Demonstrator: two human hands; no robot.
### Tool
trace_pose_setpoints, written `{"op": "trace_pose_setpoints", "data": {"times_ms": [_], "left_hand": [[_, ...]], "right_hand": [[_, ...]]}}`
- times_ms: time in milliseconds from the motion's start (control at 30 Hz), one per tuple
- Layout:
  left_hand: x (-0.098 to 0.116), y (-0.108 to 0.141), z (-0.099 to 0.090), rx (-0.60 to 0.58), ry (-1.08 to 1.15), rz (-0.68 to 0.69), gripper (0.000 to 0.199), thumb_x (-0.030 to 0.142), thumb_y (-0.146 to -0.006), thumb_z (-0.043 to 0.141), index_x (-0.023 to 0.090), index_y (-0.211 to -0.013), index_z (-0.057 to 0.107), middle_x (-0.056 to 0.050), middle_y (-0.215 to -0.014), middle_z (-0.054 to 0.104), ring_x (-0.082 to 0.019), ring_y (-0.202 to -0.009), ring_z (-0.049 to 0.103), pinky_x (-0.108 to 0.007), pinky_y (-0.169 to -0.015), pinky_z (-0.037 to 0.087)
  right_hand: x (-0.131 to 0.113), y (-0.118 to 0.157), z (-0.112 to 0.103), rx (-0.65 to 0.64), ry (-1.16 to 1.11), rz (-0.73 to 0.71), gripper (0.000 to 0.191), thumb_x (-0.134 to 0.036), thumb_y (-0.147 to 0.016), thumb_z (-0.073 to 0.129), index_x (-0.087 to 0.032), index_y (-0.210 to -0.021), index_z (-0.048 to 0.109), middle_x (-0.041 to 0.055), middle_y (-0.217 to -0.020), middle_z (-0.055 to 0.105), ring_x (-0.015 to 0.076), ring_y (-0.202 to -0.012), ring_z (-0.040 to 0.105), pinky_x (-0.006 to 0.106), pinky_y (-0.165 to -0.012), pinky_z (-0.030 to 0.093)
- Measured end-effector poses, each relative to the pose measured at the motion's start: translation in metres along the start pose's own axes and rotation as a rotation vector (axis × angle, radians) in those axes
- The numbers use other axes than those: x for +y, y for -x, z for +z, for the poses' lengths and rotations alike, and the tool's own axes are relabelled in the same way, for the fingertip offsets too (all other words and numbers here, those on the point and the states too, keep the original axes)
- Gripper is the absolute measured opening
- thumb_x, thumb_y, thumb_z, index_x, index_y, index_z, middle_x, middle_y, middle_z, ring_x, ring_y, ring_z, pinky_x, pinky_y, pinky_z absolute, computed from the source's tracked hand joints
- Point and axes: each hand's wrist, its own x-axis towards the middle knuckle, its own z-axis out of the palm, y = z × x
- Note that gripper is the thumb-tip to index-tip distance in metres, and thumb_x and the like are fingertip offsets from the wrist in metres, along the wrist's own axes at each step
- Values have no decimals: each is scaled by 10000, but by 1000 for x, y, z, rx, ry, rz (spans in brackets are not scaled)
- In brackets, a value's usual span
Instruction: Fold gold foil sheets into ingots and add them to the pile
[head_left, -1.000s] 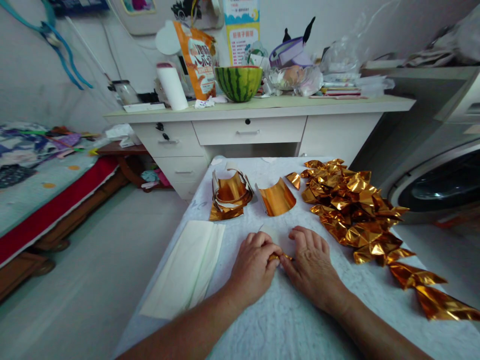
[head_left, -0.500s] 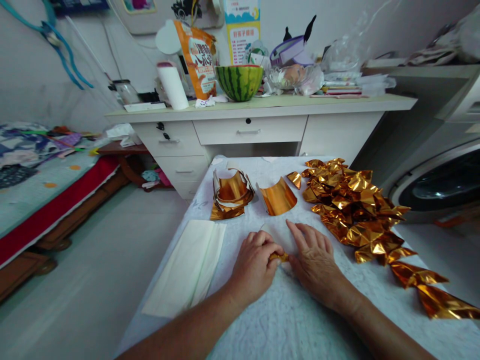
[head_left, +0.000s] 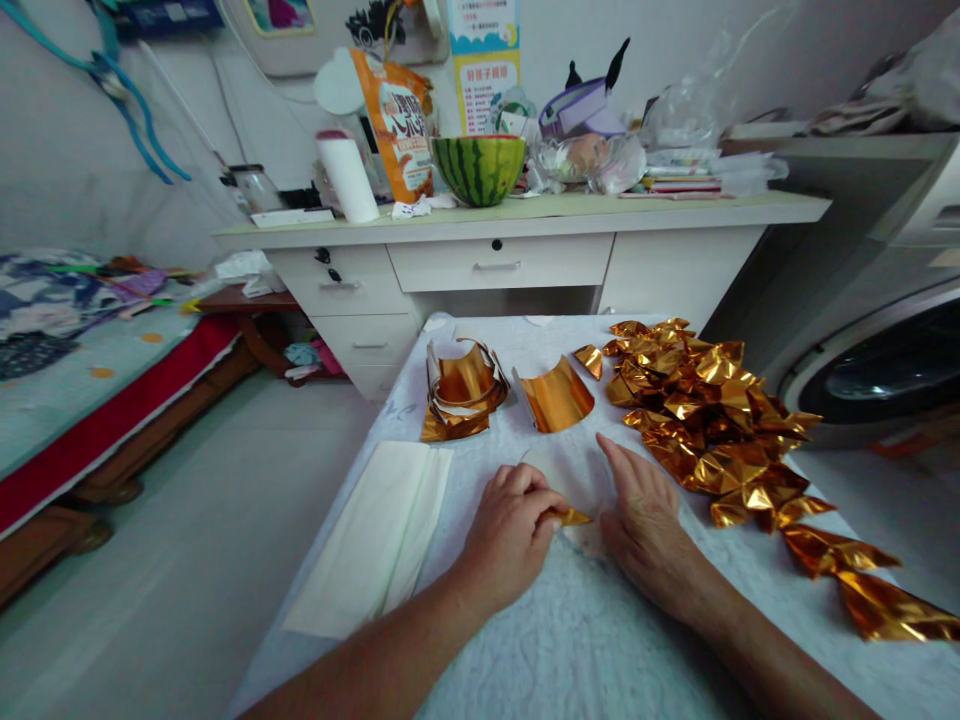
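My left hand (head_left: 514,520) pinches a small folded piece of gold foil paper (head_left: 574,517) between thumb and fingers; its pointed tip sticks out to the right. Just right of that tip, my right hand (head_left: 641,505) is open, fingers stretched, resting low over the cloth and holding nothing. Under and between the hands lies a pale round patch (head_left: 551,465), partly hidden. Beyond them stands a single curved gold foil sheet (head_left: 557,395). To its left is a curled stack of gold foil sheets (head_left: 463,385). A heap of folded gold foil pieces (head_left: 697,410) spreads along the right.
A folded white paper sheet (head_left: 375,540) lies left on the cloth-covered table (head_left: 510,660). Behind stands a white desk (head_left: 442,262) bearing a half watermelon (head_left: 478,170), an orange pouch (head_left: 397,125) and a white roll (head_left: 349,180). A washing machine (head_left: 892,330) is at right, a bed (head_left: 97,400) at left.
My right hand has moved right, away from the folded foil piece, uncovering its pointed tip. My left hand keeps its pinch in nearly the same place.
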Motion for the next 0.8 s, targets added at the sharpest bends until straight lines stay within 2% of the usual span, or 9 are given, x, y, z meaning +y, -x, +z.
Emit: {"op": "trace_pose_setpoints", "data": {"times_ms": [100,200,267,367,433,633,800], "left_hand": [[0,0,-1,-13,3,13,220,131,-868,558,251,-971,711,-31,-984,576,-212,-1006,501,-365,-896,405],[-1,0,-1,3,-10,15,174,136,-856,579,245,-927,695,-25,-971,575,-212,-1002,506,-366,-891,396],[-1,-1,-2,68,-45,-23,149,149,-816,630,242,-928,661,-22,-996,570,-222,-1014,501,-381,-901,385],[-3,-1,-3,203,-127,-137,297,188,-737,706,234,-1004,584,-31,-1069,552,-252,-1056,479,-417,-925,370],[-4,-1,-5,247,-182,-198,379,233,-721,724,222,-1055,545,-45,-1099,541,-271,-1085,464,-438,-936,365],[-11,-3,-12,227,-266,-241,304,324,-839,607,202,-1112,549,-81,-1130,543,-296,-1103,466,-466,-941,361],[-16,-8,-16,186,-225,-264,222,309,-826,614,223,-1030,597,-59,-1092,569,-284,-1081,487,-443,-925,368]], "right_hand": [[1,-2,-3,25,-52,34,542,-152,-786,460,-168,-1324,400,157,-1267,500,317,-1168,453,518,-954,389],[1,-4,-1,-12,0,21,346,-293,-831,545,-178,-1156,523,145,-1205,531,326,-1112,475,510,-913,396],[0,-4,1,-26,47,3,335,-360,-838,588,-181,-1118,552,141,-1190,543,326,-1093,483,504,-901,392],[0,-5,5,-22,88,6,340,-381,-837,614,-185,-1109,561,136,-1176,555,319,-1067,497,483,-874,397],[0,-5,6,-17,94,-3,341,-383,-833,628,-186,-1104,564,134,-1172,558,316,-1064,499,471,-867,398],[-1,-5,4,-7,79,-32,314,-371,-842,615,-195,-1100,584,129,-1156,581,307,-1046,514,465,-860,406],[-3,-5,2,-36,73,-24,345,-356,-831,626,-182,-1126,590,131,-1168,578,311,-1058,513,476,-874,410]]}}
